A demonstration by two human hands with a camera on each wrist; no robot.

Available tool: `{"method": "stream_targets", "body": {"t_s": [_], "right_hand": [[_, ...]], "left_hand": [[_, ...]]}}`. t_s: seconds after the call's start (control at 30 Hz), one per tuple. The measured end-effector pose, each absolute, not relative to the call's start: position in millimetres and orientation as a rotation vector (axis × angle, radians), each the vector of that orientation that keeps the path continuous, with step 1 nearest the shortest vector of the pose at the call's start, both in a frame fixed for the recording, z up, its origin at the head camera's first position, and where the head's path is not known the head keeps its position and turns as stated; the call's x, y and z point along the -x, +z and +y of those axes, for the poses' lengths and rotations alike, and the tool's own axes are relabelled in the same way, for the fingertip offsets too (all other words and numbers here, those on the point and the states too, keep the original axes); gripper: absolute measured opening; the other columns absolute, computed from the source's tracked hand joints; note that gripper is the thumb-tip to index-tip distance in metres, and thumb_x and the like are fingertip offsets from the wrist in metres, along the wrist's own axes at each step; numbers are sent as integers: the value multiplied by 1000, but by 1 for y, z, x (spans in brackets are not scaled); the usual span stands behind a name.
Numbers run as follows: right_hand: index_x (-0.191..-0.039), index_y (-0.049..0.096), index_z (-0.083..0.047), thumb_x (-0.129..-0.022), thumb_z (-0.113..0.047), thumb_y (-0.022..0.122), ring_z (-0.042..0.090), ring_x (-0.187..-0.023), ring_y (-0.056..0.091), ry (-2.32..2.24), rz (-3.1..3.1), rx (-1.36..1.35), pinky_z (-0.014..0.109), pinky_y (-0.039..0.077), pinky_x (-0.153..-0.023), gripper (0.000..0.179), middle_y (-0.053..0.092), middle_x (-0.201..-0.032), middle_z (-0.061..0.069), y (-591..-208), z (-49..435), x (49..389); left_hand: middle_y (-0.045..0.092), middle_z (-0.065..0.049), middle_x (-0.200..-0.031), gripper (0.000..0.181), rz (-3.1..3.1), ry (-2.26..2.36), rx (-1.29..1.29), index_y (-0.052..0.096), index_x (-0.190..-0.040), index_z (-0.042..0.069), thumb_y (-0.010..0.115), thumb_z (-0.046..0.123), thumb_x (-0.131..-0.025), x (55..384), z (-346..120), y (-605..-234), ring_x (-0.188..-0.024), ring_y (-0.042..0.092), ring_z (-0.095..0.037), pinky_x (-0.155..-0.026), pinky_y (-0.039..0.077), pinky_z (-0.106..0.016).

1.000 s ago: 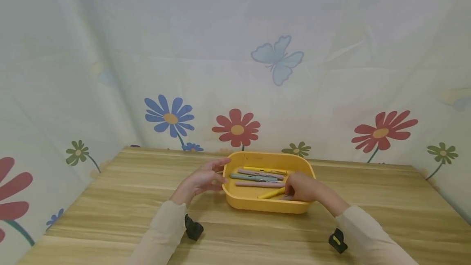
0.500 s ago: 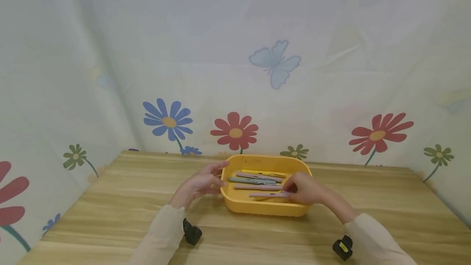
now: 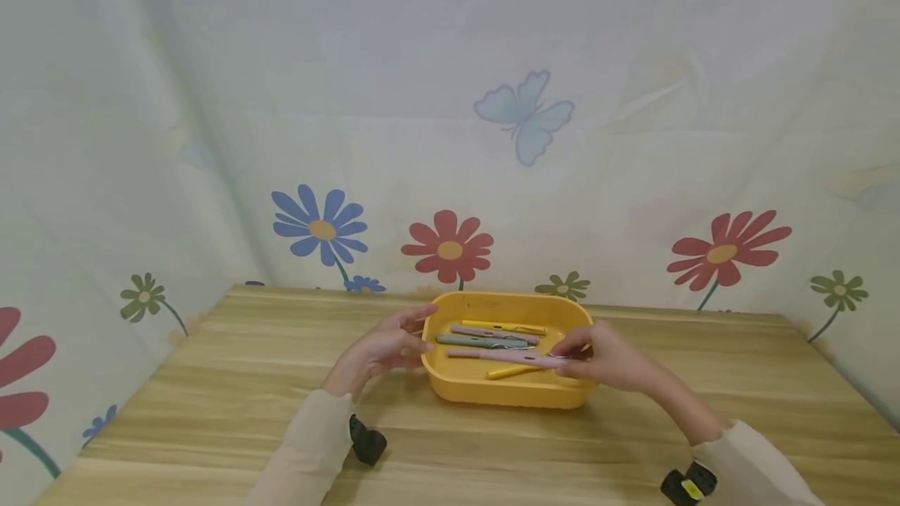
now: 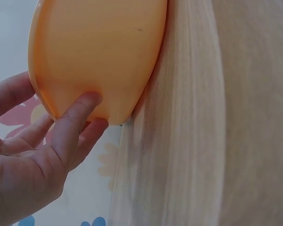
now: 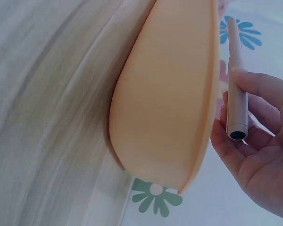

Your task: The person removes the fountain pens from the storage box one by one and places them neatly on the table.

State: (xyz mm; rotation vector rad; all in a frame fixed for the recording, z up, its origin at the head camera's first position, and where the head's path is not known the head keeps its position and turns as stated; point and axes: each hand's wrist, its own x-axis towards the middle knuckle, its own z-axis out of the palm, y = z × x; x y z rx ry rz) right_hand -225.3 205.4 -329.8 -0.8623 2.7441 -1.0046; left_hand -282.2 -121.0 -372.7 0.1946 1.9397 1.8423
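In the head view, a yellow plastic box (image 3: 509,393) stands on the wooden table. My left hand (image 3: 383,346) touches its left end; the left wrist view has fingertips resting on the outer wall. My right hand (image 3: 608,354) pinches a pale pink pen (image 3: 523,358) by one end, over the box's right side. In the right wrist view this pen (image 5: 237,94) lies between thumb and fingers, beside the rim. Inside the box are a yellow pen (image 3: 485,324), another pink pen (image 3: 485,331), a grey-green pen (image 3: 474,341) and a second yellow pen (image 3: 506,372). The held pen overlaps a further pink pen (image 3: 460,354).
The wood-grain table (image 3: 281,350) extends to both sides and in front of the box. Behind it hangs a pale cloth (image 3: 394,100) printed with flowers and a butterfly. Black wrist cameras (image 3: 367,440) sit on both sleeves.
The right hand, earlier reaching down into the box, has lifted a pink pen and moved right and up with it. The near yellow pen lies uncovered. The left hand stays at the box's end.
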Motion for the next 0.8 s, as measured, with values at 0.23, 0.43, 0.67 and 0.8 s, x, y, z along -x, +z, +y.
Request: {"method": "stream_targets", "body": {"t_s": [0.23,0.43,0.67,0.8], "right_hand": [[-95,69,-8,-79,-23,68,3,-68,54,-1012,2719,864,19,50,-59,22,67,-85,-2,-326,209,205],[-90,71,-7,-76,-22,71,-3,-73,53,-987,2750,1046,17,51,-62,20,67,-84,-3,-328,206,191],[-88,71,-1,-77,-15,70,-4,-73,55,-1090,2634,1161,18,53,-62,18,65,-80,-1,-336,201,176],[-88,70,-2,-77,-14,70,-4,-74,57,-1062,2616,1172,17,53,-63,16,66,-81,0,-343,198,173]], "left_hand": [[26,-19,-147,66,1942,1844,-196,32,-141,12,54,-6,-81,282,-119,-372,-126,38,-37,-94,44,-49],[26,-19,-147,67,1948,1852,-200,31,-141,11,54,-6,-80,281,-118,-370,-127,38,-37,-93,44,-50],[29,-18,-145,66,1981,1859,-163,34,-140,10,55,-7,-79,281,-116,-371,-125,40,-36,-91,46,-48],[30,-18,-145,67,1983,1856,-154,34,-140,11,55,-7,-79,281,-117,-371,-124,41,-35,-91,46,-48]]}}
